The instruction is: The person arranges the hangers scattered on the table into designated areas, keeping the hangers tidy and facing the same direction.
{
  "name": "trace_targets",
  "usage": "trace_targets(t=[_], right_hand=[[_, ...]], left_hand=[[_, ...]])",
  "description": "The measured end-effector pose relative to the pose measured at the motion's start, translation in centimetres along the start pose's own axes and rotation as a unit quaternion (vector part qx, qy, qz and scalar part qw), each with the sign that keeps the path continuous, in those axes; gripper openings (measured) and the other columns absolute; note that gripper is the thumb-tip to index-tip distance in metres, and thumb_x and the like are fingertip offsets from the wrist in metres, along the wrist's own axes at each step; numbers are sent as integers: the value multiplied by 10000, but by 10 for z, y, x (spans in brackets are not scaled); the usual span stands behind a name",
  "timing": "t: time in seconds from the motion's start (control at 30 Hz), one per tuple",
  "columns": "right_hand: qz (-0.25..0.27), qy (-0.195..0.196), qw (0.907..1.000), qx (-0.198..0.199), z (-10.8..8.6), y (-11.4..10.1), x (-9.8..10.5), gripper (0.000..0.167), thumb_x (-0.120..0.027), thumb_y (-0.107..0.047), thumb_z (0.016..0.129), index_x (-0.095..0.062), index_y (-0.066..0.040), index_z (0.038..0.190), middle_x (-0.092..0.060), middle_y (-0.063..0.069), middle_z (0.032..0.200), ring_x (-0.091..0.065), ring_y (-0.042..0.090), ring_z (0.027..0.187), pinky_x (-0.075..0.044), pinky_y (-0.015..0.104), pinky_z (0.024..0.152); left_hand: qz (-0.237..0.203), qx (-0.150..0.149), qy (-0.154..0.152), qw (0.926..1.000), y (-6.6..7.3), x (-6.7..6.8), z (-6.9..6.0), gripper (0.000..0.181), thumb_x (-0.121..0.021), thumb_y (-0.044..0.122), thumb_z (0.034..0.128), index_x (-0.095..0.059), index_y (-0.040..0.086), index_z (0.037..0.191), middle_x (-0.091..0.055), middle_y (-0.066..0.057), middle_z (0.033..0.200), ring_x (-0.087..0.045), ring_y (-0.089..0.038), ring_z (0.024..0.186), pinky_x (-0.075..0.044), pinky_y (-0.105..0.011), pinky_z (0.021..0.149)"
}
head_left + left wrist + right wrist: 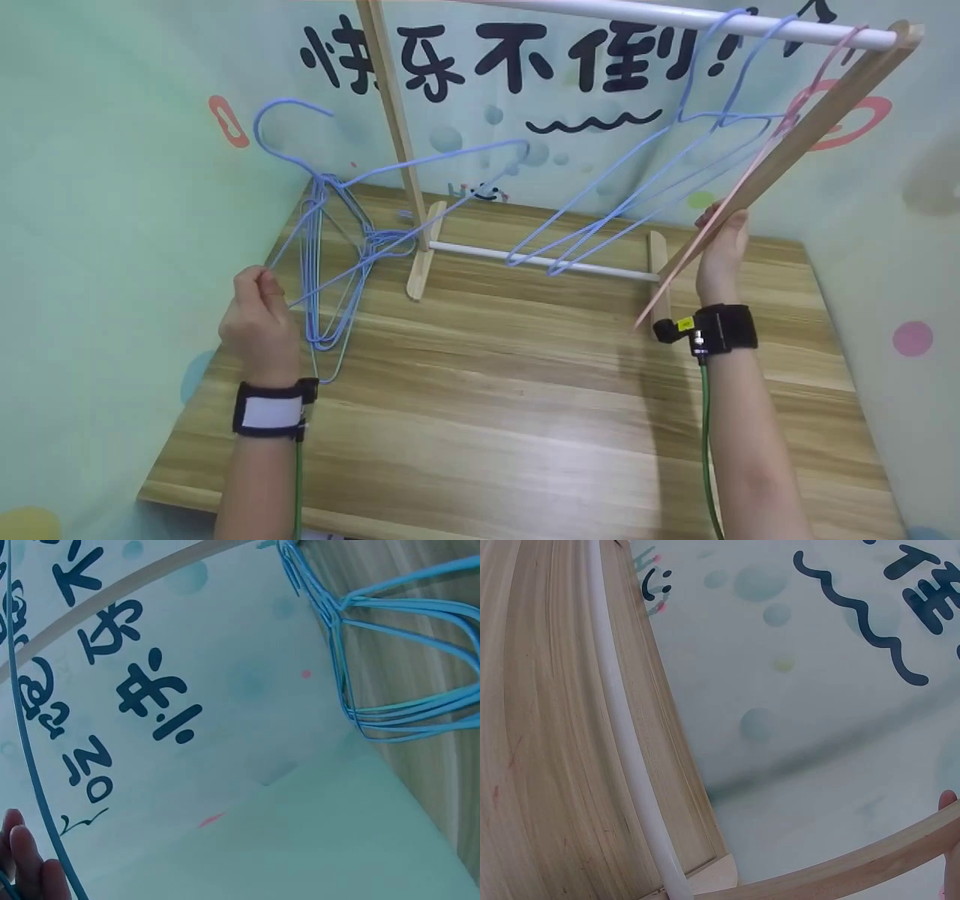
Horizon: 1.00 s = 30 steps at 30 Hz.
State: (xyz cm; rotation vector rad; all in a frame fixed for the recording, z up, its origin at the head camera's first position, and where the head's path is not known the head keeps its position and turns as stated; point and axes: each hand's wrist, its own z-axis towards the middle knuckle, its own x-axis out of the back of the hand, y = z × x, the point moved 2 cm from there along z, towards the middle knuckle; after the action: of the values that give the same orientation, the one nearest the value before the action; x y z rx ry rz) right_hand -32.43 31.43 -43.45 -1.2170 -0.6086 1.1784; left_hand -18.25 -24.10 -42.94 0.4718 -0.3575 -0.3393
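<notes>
My left hand (259, 326) pinches one lower corner of a blue hanger (442, 158). This hanger is raised and tilted, its hook pointing up and left, its other corner reaching past the rack's left post. In the left wrist view, fingertips (28, 862) show beside the hanger's wire (36, 787). Behind it, a bundle of blue hangers (322, 345) lies on the table. My right hand (721, 259) grips the right wooden post (817, 127) of a clothes rack; in the right wrist view, only a fingertip shows past the post (855, 870).
Two blue hangers (622, 202) and a pink hanger (720, 210) hang from the white top rod (637, 10), towards its right end. A lower white rod (540, 262) joins the two posts near the wooden table (480, 420). Printed walls (97, 187) stand behind and beside it.
</notes>
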Motion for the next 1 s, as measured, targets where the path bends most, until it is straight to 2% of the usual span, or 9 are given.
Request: trace_targets(t=[0.07,0.17,0.3,0.47,0.6,0.8,1.0], right_hand=[[57,5,10000,21,0,0,0,427,-208,-338,1036,-506,-32,1023,-474,102,927,-482,222,924,-349,292,876],[45,8,10000,28,-1,0,1,435,-208,-345,1035,-509,-32,1019,-478,100,924,-479,238,932,-351,286,871],[-74,-23,9999,75,-1,-1,2,441,-192,-334,1042,-507,-27,1014,-477,105,924,-465,262,947,-350,270,861],[-112,19,9999,21,-2,0,1,448,-178,-319,1046,-516,-26,1020,-486,126,934,-467,252,942,-347,258,857],[-91,93,9999,-60,-1,1,1,451,-175,-316,1047,-528,-38,1011,-493,134,942,-473,246,942,-349,248,860],[-187,51,9998,-90,-1,1,1,448,-186,-342,1045,-520,-44,1030,-487,140,978,-467,264,975,-346,261,878],[-66,11,10000,-58,0,1,1,454,-183,-353,1036,-502,-31,1044,-471,109,972,-459,234,968,-349,268,877]], left_hand=[[-120,-115,76,9998,8,-4,4,126,-561,90,971,-564,-26,923,-553,-158,621,-464,-286,456,-336,-377,438],[-310,-279,172,9990,21,-12,10,266,-501,221,1006,-567,-23,923,-512,-143,582,-409,-247,421,-286,-356,421],[-526,-458,277,9972,38,-21,19,396,-447,340,1008,-576,-23,913,-521,-137,585,-416,-243,425,-300,-356,419],[-871,-729,251,9932,62,-33,29,353,-472,293,1008,-581,-30,918,-573,-153,643,-422,-238,420,-341,-344,408],[-957,-1021,207,9899,81,-44,35,350,-467,283,1016,-575,-28,895,-564,-140,627,-375,-210,388,-288,-315,385],[-1235,-1327,-101,9834,109,-58,43,275,-507,216,1001,-582,-27,896,-572,-124,612,-376,-184,378,-282,-284,377],[-1178,-1601,-207,9798,132,-73,50,144,-582,115,951,-596,-20,903,-548,-85,559,-353,-164,354,-254,-299,343]])
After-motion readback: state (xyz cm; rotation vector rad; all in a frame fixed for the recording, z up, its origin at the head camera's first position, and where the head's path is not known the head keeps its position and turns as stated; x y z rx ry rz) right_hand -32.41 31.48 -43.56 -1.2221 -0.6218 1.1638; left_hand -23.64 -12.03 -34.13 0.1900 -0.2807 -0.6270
